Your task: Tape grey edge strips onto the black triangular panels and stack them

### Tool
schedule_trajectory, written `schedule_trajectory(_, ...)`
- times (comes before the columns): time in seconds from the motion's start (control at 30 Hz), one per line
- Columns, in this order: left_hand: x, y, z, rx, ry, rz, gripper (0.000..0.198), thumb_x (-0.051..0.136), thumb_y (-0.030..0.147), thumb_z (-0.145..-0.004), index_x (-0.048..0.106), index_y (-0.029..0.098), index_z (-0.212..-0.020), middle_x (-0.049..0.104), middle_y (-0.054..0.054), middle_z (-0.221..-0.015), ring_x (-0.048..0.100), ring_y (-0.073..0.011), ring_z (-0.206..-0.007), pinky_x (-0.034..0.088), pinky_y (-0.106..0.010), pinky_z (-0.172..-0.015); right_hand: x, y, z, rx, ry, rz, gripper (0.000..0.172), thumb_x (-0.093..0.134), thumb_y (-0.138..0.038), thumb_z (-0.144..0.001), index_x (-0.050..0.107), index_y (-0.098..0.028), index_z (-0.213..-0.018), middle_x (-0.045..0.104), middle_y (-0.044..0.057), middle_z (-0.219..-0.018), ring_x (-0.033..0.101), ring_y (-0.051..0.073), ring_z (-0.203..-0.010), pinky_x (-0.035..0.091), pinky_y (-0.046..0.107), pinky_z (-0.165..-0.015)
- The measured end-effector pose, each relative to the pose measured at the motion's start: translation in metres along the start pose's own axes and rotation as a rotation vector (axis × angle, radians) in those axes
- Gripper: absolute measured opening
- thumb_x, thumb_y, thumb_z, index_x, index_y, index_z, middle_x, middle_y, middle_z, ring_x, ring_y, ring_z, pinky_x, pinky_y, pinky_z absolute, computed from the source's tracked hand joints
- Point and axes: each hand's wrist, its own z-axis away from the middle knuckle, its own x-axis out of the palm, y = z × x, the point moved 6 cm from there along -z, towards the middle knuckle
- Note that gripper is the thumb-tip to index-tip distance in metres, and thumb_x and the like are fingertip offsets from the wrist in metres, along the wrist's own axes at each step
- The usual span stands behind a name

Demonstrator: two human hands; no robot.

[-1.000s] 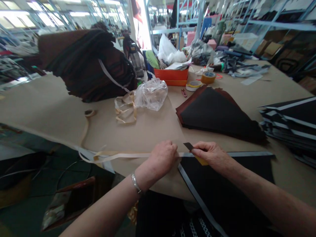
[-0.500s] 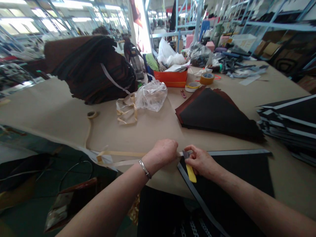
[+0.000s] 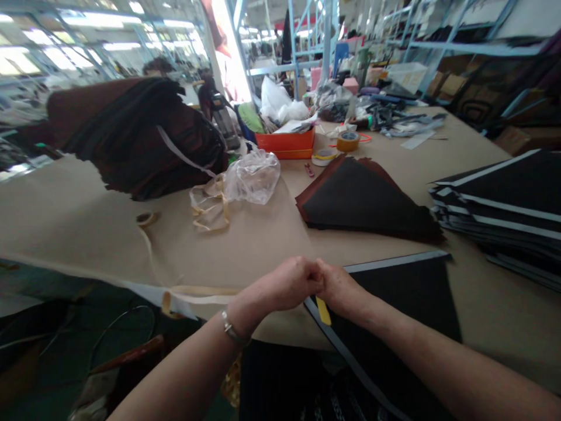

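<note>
My left hand is closed at the table's front edge. A pale narrow tape strip runs along the edge into it from the left. Touching it, my right hand is closed around a small tool with a flat yellow handle. The handle points down toward me, and the tool's upper part is hidden by the fingers. Under my right hand and forearm lies a black sheet, with grey strips along its far and left edges. The fingertips of both hands hide the end of the tape.
Left, a tape roll trails its strip. Beyond are a clear plastic bag, a large dark sheet stack and an orange box. Black pieces lie ahead; grey-edged sheets are piled right. Tape rolls sit behind.
My hands have come together, and the right hand now covers the tool's grey part, leaving only yellow showing. The whole view has shifted, so the table things appear further left.
</note>
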Motion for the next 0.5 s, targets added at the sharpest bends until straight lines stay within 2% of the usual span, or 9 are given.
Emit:
schedule_trajectory(0.1,-0.005,-0.007,0.007,0.006,0.119,0.017,0.03,0.042,0.03,-0.085,0.061,0.015,-0.068,0.058,0.0,-0.058,0.049,-0.0113,-0.055,0.036,-0.021,-0.051,-0.013,-0.003,0.007,-0.018,-0.007,-0.035,0.039,0.058,-0.01,-0.069,0.059,-0.019,-0.107,0.056,-0.005,-0.063,0.051,0.011,-0.062,0.034,0.021,-0.057)
schedule_trajectory(0.17,-0.01,-0.026,0.011,-0.002,0.3,0.095,0.029,0.046,0.036,-0.082,0.056,0.017,-0.062,0.059,-0.001,-0.063,0.052,-0.0132,-0.06,0.04,-0.023,-0.056,-0.034,0.0,0.021,-0.018,-0.001,-0.077,0.046,0.06,-0.014,-0.07,0.056,-0.018,-0.115,0.053,-0.007,-0.061,0.049,0.009,-0.057,0.035,0.02,-0.055)
schedule_trajectory(0.23,-0.004,-0.042,0.013,0.073,0.344,0.222,0.03,0.049,0.041,-0.082,0.057,0.018,-0.064,0.067,-0.004,-0.085,0.058,-0.0143,-0.068,0.046,-0.023,-0.065,-0.061,0.009,0.045,0.014,0.019,-0.168,0.031,0.061,-0.02,-0.073,0.06,-0.017,-0.103,0.052,-0.006,-0.062,0.047,0.008,-0.057,0.036,0.02,-0.055)
schedule_trajectory(0.3,0.007,-0.057,0.016,0.064,0.341,0.332,0.034,0.051,0.047,-0.081,0.059,0.019,-0.064,0.068,-0.008,-0.107,0.061,-0.0146,-0.068,0.048,-0.023,-0.06,-0.089,0.028,0.079,0.08,0.063,-0.307,0.01,0.059,-0.024,-0.077,0.059,-0.016,-0.083,0.055,-0.003,-0.067,0.049,0.009,-0.06,0.037,0.021,-0.058)
schedule_trajectory(0.33,0.012,-0.06,0.017,0.063,0.34,0.384,0.035,0.052,0.049,-0.08,0.059,0.02,-0.063,0.068,-0.009,-0.111,0.065,-0.0172,-0.075,0.05,-0.024,-0.062,-0.101,0.041,0.098,0.119,0.093,-0.389,0.012,0.058,-0.028,-0.079,0.055,-0.017,-0.078,0.057,-0.002,-0.071,0.051,0.01,-0.063,0.038,0.022,-0.059)
schedule_trajectory(0.4,0.021,-0.059,0.02,0.081,0.343,0.469,0.037,0.054,0.051,-0.078,0.058,0.02,-0.059,0.07,-0.01,-0.107,0.066,-0.0226,-0.091,0.053,-0.024,-0.07,-0.118,0.071,0.137,0.184,0.167,-0.595,0.019,0.053,-0.038,-0.085,0.051,-0.019,-0.082,0.061,0.0,-0.079,0.055,0.011,-0.066,0.04,0.024,-0.061)
schedule_trajectory(0.47,0.026,-0.053,0.021,0.119,0.363,0.51,0.037,0.055,0.052,-0.078,0.057,0.021,-0.058,0.073,-0.01,-0.097,0.065,-0.0239,-0.097,0.053,-0.025,-0.076,-0.123,0.106,0.173,0.276,0.258,-0.728,0.026,0.051,-0.047,-0.087,0.049,-0.021,-0.087,0.056,-0.003,-0.072,0.048,0.01,-0.055,0.037,0.024,-0.055)
schedule_trajectory(0.5,0.027,-0.05,0.02,0.132,0.376,0.507,0.038,0.055,0.052,-0.079,0.057,0.02,-0.058,0.073,-0.009,-0.092,0.067,-0.023,-0.092,0.053,-0.024,-0.075,-0.121,0.122,0.188,0.317,0.307,-0.737,0.028,0.054,-0.049,-0.085,0.051,-0.021,-0.087,0.05,-0.004,-0.066,0.042,0.008,-0.051,0.033,0.023,-0.053)
